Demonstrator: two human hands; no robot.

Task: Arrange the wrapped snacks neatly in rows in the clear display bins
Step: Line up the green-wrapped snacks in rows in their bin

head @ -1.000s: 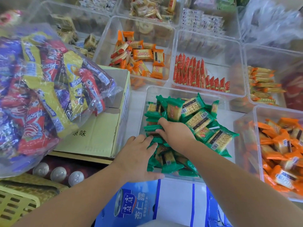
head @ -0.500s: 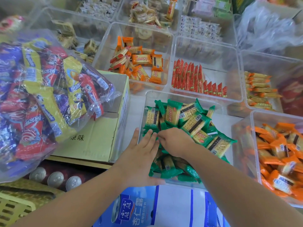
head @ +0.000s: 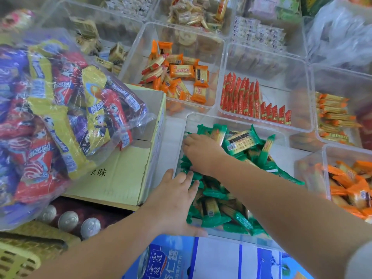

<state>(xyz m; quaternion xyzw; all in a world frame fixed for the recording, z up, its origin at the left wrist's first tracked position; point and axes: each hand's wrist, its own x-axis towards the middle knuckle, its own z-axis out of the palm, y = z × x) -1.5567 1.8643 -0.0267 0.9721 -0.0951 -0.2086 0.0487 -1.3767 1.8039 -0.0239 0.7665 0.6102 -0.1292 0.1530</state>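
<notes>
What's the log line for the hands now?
left hand: rests on green-wrapped cracker packs | right hand: among packs, grip unclear | clear plastic bin: packs jumbled

Snack packs (head: 241,141) in near bin (head: 231,119), carton (head: 124,168) left (cans (head: 68,220) perhaps beneath)

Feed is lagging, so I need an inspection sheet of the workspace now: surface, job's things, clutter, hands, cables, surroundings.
Surface: white counter shows between bins.
Job's things: green snacks heaped loose in near bin; red snacks in a standing row; orange snacks loose beyond.
Clutter: snack bag on carton; cans; basket.
Hands: left hand flat on green snacks at the bin's near-left corner; right hand palm-down on them farther back, fingertips hidden.
Cables: nothing seen.
Surroundings: stocked far bins behind; blue box in front.
</notes>
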